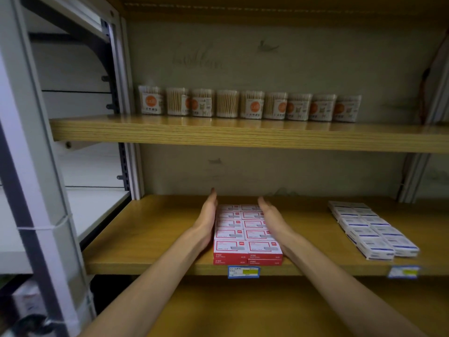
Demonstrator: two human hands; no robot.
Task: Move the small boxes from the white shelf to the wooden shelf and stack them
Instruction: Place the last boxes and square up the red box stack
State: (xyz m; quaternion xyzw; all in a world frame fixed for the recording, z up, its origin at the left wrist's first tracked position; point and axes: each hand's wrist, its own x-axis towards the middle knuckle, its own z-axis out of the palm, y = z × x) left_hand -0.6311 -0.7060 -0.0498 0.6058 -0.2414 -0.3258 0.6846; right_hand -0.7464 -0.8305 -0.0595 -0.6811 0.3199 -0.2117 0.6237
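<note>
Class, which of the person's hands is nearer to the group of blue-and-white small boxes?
Right. The right hand is between the red-and-white boxes and the blue-and-white small boxes; the left hand is beyond the red ones.

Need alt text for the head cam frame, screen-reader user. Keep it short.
Two bare hands, left hand and right hand, press flat against the sides of a block of small red-and-white cardboard boxes stacked two layers high on a wooden shelf. Blue-and-white boxes lie to the right; clear tubs of cotton swabs line the shelf above.
</note>
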